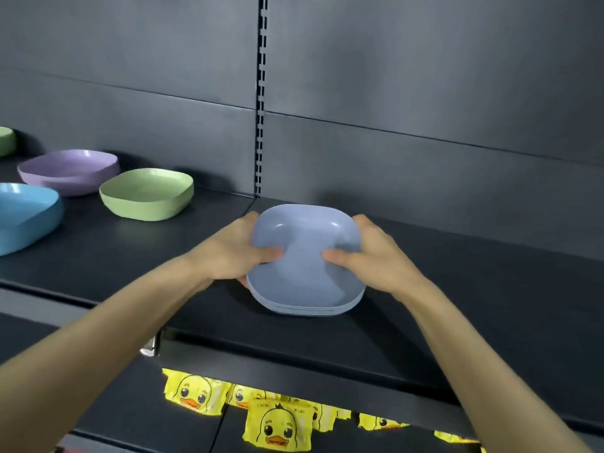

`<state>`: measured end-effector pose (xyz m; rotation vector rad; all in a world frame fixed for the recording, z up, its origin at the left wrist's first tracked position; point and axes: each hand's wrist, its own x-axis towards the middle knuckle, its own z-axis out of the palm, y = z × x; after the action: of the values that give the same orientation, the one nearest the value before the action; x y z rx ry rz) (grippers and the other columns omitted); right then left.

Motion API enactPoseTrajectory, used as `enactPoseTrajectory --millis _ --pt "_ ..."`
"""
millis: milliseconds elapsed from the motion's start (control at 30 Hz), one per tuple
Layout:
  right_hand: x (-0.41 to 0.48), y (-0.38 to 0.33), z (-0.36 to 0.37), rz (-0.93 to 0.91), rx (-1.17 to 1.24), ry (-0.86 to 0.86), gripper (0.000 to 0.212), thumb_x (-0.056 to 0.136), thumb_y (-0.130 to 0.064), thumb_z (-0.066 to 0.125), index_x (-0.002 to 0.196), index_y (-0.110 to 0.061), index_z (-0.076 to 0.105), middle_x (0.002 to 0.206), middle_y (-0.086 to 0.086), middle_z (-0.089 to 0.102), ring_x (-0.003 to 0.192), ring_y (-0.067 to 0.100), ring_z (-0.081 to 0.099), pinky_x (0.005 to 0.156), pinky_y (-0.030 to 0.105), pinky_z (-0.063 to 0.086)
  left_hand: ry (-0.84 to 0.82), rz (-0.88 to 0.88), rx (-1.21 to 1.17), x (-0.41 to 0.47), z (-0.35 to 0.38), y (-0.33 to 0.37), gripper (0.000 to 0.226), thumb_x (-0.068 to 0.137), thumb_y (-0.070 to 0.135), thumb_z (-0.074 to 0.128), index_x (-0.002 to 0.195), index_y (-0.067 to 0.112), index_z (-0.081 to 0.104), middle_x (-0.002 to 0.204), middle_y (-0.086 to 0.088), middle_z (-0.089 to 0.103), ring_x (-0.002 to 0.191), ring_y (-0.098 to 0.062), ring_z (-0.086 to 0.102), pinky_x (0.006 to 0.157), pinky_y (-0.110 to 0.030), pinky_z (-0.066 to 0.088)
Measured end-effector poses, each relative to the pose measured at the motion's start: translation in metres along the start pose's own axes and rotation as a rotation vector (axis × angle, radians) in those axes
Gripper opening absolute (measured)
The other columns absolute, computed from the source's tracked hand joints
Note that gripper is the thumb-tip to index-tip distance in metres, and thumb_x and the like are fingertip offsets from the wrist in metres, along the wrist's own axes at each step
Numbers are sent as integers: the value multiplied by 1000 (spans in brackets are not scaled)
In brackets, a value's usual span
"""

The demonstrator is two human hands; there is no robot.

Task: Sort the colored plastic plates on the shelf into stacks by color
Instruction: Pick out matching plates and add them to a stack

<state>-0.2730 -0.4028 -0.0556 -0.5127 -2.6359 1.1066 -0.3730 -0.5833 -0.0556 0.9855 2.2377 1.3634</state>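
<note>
**A:** What do we log at the left of the shelf (457, 289)?

**B:** Four loose plates, none nested: a cut-off green plate (6, 140) at the frame edge, a light blue plate (26, 217) near us, a purple plate (68, 171) behind it, and a whole green plate (147, 194) just right of the purple one.

**A:** And the grip?

**B:** We hold the grey-blue stack (307, 266) from both sides. The left hand (235, 253) wraps its left rim, thumb pressed into the top plate's bowl, fingers curled underneath. The right hand (376, 256) mirrors this on the right rim. Both hands are closed round the stack. It sits right of centre on the shelf and tips toward us. We cannot tell whether its base touches the surface.

**A:** Which relation governs the next move?

**B:** Every unsorted plate lies to the left of the stack, well apart from it, so the left hand is the nearer one. The plates are squarish, so we see no long axis to align. We judge this colour gathered and the green pair next.

**A:** Anything below?

**B:** Yellow duck packets (277, 426) on the lower shelf, not part of the task.
</note>
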Motion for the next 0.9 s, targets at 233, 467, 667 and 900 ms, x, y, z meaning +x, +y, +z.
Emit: enactPoseTrajectory --millis 233,467,667,900 --pt "12 -66 44 -186 35 -16 32 84 -27 64 109 -18 45 110 -4 54 100 15 54 69 26 46 143 114 -9 -42 -67 -16 11 84 11 58 95 12 61 97 -13 66 80 -10 60 67 -18 49" --pt "17 -159 127 -302 31 -44 35 84 -27 64 113 -18 46 113 -2 55 101 17 55 80 33 50 318 88 65 -97 -169 -62 35 91 7 55 121 23 52 111 8 62 97 3 58 76 -9 46" --pt "16 -247 221 -344 77 -36 35 83 -24 65 112 -13 48 103 -2 57 88 10 57 80 36 52 379 61 42 -152 -270 -112 27 87 15 63 110 25 55 108 4 63 97 -7 63 82 -28 52" --pt "39 -321 296 -335 115 -53 38 83 -26 65 117 -21 47 127 -1 48 98 15 57 66 22 44 397 33 18 -168 -368 -161 35 89 10 60 121 20 52 107 8 66 98 -6 63 81 -27 53"
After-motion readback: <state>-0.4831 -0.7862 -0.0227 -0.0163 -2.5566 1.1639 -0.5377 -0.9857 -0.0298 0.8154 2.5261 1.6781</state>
